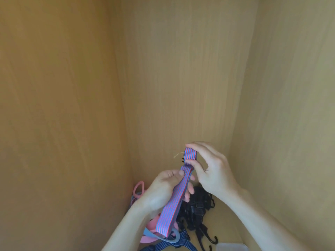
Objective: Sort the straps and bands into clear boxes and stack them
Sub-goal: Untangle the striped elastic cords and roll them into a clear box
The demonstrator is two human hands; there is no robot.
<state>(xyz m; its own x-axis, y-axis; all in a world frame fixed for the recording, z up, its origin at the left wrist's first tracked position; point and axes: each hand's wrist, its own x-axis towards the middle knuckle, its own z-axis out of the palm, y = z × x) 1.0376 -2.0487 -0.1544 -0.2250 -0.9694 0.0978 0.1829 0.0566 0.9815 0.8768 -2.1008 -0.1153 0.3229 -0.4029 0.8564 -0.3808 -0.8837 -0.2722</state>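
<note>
I hold a flat red-and-blue striped elastic strap [174,209] up inside a wooden cupboard. My left hand [163,191] grips its middle, thumb on top. My right hand [208,167] pinches the folded top end, where black hook tips and a loose thread stick out. The strap's lower end hangs down over a heap of bands on the cupboard floor. A corner of a clear box [232,247] shows at the bottom edge.
On the floor lie pink bands [139,189], a grey-blue loop [163,236], a dark blue striped strap [174,246] and a tangle of black straps with hooks [197,209]. Wooden cupboard walls [181,87] close in left, back and right.
</note>
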